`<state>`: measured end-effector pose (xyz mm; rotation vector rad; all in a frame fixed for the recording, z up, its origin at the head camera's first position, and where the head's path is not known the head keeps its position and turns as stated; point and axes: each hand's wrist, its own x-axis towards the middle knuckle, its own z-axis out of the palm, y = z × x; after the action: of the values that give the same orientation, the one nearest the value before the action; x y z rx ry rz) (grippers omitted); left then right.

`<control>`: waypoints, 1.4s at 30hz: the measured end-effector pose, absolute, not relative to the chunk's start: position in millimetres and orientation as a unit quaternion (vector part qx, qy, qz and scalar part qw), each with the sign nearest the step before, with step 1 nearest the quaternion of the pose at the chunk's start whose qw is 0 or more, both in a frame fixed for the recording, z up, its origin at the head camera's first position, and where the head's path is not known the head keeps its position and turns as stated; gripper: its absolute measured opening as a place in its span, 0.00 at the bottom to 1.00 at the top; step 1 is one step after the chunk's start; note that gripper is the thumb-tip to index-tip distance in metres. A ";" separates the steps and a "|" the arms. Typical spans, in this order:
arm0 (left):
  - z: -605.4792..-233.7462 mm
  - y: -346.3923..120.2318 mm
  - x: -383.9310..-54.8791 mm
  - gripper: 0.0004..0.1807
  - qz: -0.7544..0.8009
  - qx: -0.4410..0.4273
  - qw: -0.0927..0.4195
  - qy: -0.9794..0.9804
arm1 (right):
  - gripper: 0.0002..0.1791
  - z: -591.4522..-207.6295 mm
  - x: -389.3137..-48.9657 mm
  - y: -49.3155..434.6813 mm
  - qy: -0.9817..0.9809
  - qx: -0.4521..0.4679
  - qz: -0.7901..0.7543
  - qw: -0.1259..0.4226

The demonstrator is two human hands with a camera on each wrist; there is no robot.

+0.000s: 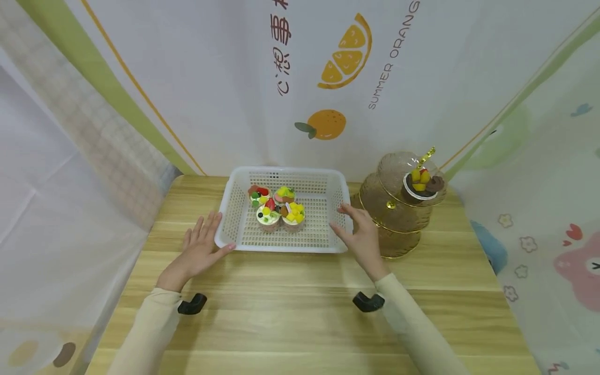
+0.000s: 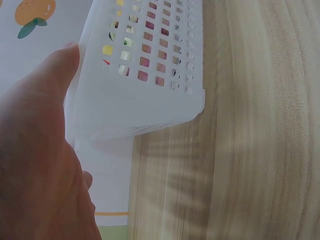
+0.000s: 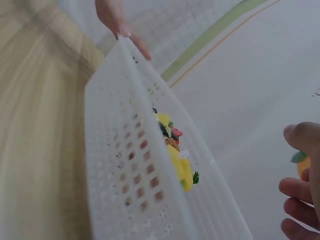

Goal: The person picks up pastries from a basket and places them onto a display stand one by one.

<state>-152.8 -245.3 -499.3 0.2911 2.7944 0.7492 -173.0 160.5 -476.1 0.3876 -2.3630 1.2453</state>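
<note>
A white perforated plastic basket rests on the table, with several fruit-topped cupcakes grouped in its left half. At its left end is my left hand, fingers spread and extended, thumb along the front corner rim. The left wrist view shows that thumb against the basket's outer wall. My right hand hovers over the basket's right end, thumb and fingers apart with nothing between them. In the right wrist view, the right hand's fingers are relaxed and away from the rim.
Just right of the basket stands a tiered, amber-tinted clear stand with gold edges. A dark cupcake topped with fruit and a gold pick sits on its top tier. Behind the wooden table hangs a white curtain with orange prints.
</note>
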 end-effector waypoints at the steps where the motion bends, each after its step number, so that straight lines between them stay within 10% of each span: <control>1: -499.8 -245.5 -153.1 0.53 0.255 0.099 0.117 0.955 | 0.30 -474.1 -184.5 151.2 -0.863 0.144 0.444 0.192; 15: -500.7 -242.7 -153.8 0.52 0.258 0.092 0.120 0.954 | 0.33 -489.4 -313.5 100.5 -0.921 0.160 0.355 -0.031; 42: -502.9 -244.5 -157.3 0.52 0.256 0.080 0.128 0.955 | 0.34 -534.2 -339.5 77.1 -0.919 0.114 0.350 -0.144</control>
<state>-157.3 -244.5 -502.9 0.2338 2.7775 0.7436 -339.5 77.1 -534.2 0.3936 -3.1845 1.2131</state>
